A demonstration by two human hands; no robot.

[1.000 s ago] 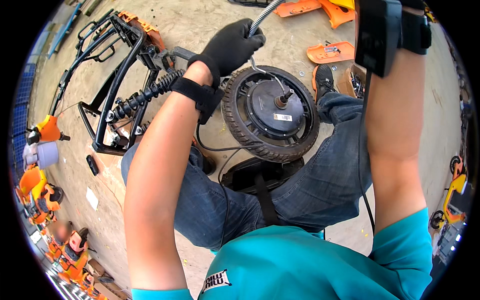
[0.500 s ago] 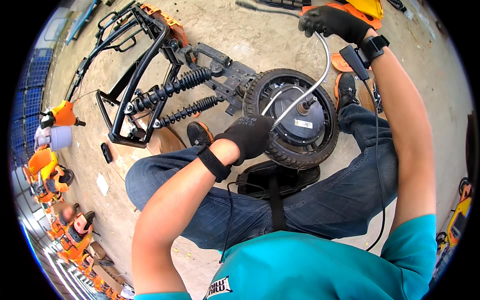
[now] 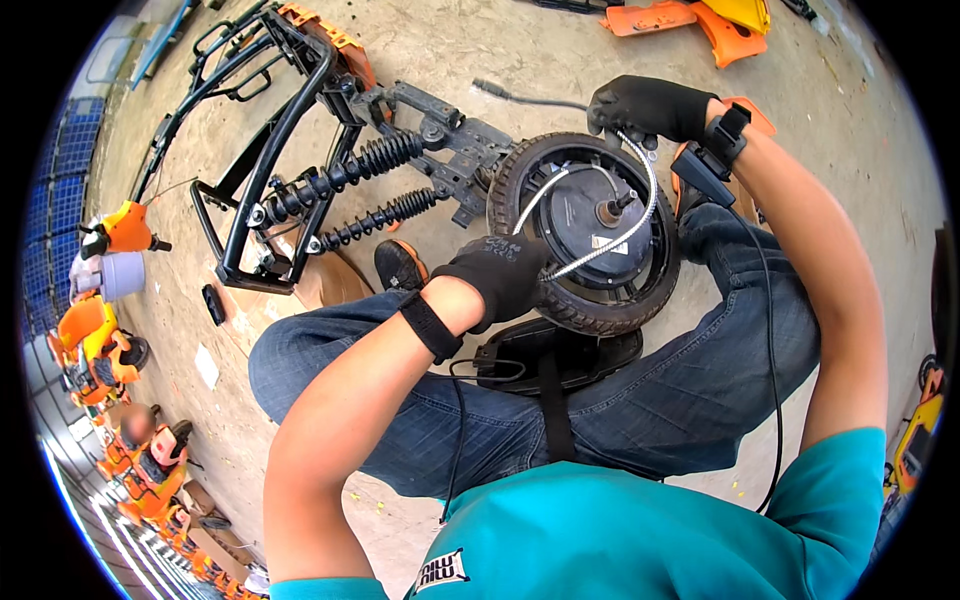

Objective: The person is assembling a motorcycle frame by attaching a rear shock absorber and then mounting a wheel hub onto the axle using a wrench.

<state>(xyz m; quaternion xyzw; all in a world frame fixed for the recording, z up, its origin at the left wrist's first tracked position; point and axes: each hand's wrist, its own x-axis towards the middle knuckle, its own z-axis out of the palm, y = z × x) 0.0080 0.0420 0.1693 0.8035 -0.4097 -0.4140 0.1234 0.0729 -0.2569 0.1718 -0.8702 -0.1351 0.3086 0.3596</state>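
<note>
Two hands [image 3: 497, 275] [image 3: 660, 108], silvery cable [image 3: 654, 188] arcing between

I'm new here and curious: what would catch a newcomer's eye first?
First, probably the dark hub-motor wheel near the centre, with a silvery sheathed cable looping over it between the black-gloved left grip and right grip. Next, the bare black scooter frame at the upper left, with its two coil-spring shock absorbers. Bright orange body panels lie on the floor at the upper right.
</note>
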